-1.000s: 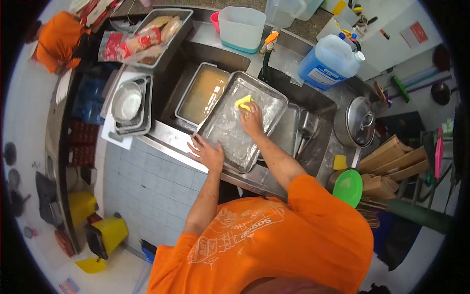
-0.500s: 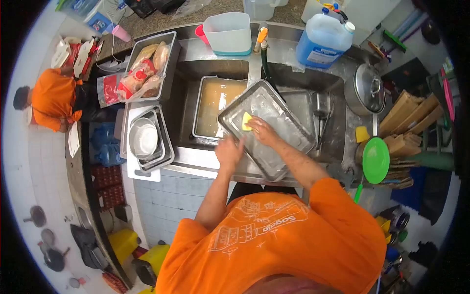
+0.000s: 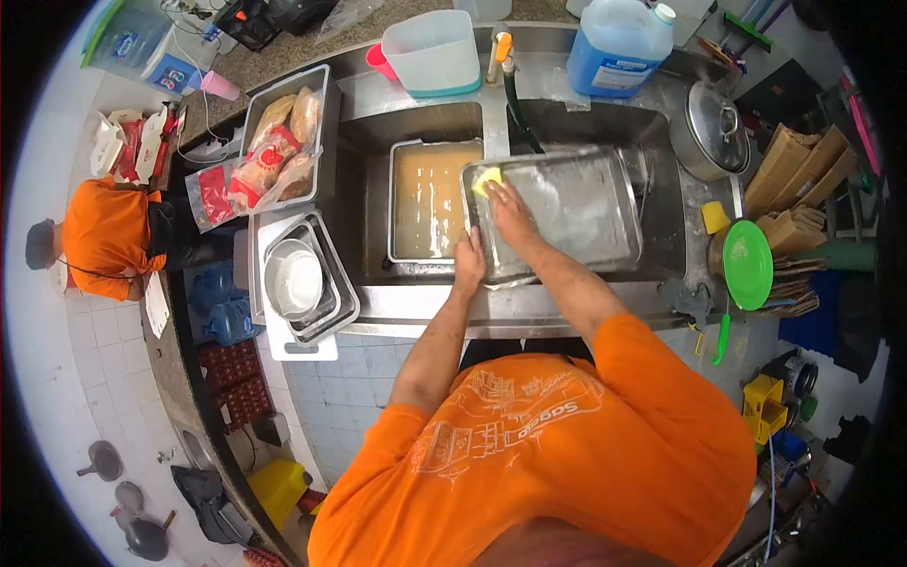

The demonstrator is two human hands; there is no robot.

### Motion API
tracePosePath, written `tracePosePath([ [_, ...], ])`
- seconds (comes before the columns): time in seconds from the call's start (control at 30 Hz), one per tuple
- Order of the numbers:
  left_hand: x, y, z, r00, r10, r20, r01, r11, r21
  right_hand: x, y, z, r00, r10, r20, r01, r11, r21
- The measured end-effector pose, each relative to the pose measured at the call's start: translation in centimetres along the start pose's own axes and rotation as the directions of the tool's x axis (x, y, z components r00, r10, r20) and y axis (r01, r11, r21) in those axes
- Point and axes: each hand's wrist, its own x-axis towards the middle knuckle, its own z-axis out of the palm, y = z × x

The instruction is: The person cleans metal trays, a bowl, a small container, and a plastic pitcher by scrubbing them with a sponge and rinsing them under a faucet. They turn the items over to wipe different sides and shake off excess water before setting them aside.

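fingers of right hand [image 3: 510, 210] press sponge [image 3: 487, 179] onto soapy tray [image 3: 576, 203].

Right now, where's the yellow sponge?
Head view: the yellow sponge is under the right hand, on the metal tray at its far left corner, beside the filled pan.

Shiny wet metal tray [image 3: 576, 208], soft yellow sponge [image 3: 487, 179], brushed-steel sink [image 3: 416, 128].

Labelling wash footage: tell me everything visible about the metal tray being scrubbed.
The metal tray is a shallow rectangular pan, dull silver, with a raised rim and a wet, filmy inside. It lies over the right sink basin. The left hand grips its near-left edge; the right hand presses a yellow sponge into its far-left corner.
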Motion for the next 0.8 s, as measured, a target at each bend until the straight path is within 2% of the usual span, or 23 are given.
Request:
tracePosePath([
  [0.07, -0.1, -0.4, 0.8, 0.993, 0.066, -0.101, -0.07, 0.997, -0.043, -2.6, 0.6, 1.8, 0.972, 0.019, 0.235, -0.037, 0.997, 0.073],
  [0.13, 0.5, -0.6, 1.4, 0.98, 0.098, -0.172, -0.112, 0.991, -0.074, -5.6, -1.4, -2.3, 0.907, 0.017, 0.42, -0.083, 0.987, 0.141],
  [0.17, 0.4, -0.8, 1.5, 0.979, 0.092, -0.184, -0.109, 0.991, -0.082, -6.2, -0.7, -3.4, 0.839, -0.086, 0.537, -0.013, 0.984, 0.177],
  [0.23, -0.5, 0.3, 1.6, 0.973, 0.049, -0.227, -0.08, 0.988, -0.129, -7.3, 0.8, -5.3, 0.629, -0.283, 0.724, 0.111, 0.955, 0.276],
  [0.33, -1.6, 1.1, 1.5, 0.977, 0.037, -0.21, -0.059, 0.993, -0.099, -7.2, 1.1, -6.7, 0.646, -0.398, 0.651, 0.304, 0.917, 0.258],
  [0.37, -1.9, 1.2, 1.4, 0.985, 0.006, -0.173, -0.032, 0.989, -0.146, -6.5, 1.8, -5.9, 0.73, -0.349, 0.587, 0.289, 0.937, 0.197],
  [0.43, -2.9, 1.8, 1.7, 0.975, 0.03, -0.219, -0.053, 0.993, -0.103, -4.9, 2.3, -3.7, 0.867, -0.249, 0.431, 0.233, 0.968, 0.09],
  [0.5, -4.5, 2.5, 2.2, 0.962, 0.054, -0.266, -0.072, 0.996, -0.057, -3.2, 1.3, -4.1, 0.902, -0.116, 0.415, 0.139, 0.99, -0.026],
  [0.6, -6.0, 1.3, 2.8, 0.961, -0.016, -0.276, 0.025, 0.999, 0.029, -2.6, 1.8, -4.5, 0.938, 0.086, 0.337, -0.023, 0.982, -0.188],
  [0.63, -6.6, 1.7, 2.6, 0.962, -0.06, -0.266, 0.054, 0.998, -0.027, -2.2, 2.7, -4.5, 0.944, 0.147, 0.296, -0.075, 0.967, -0.242],
  [0.73, -7.4, 2.5, 2.0, 0.97, -0.046, -0.239, 0.053, 0.998, 0.023, -2.9, 6.5, -4.0, 0.843, 0.528, 0.101, -0.439, 0.785, -0.437],
  [0.8, -7.3, 2.8, 2.0, 0.977, -0.02, -0.214, 0.038, 0.996, 0.081, -2.6, 6.7, -2.9, 0.79, 0.611, -0.041, -0.602, 0.762, -0.236],
])
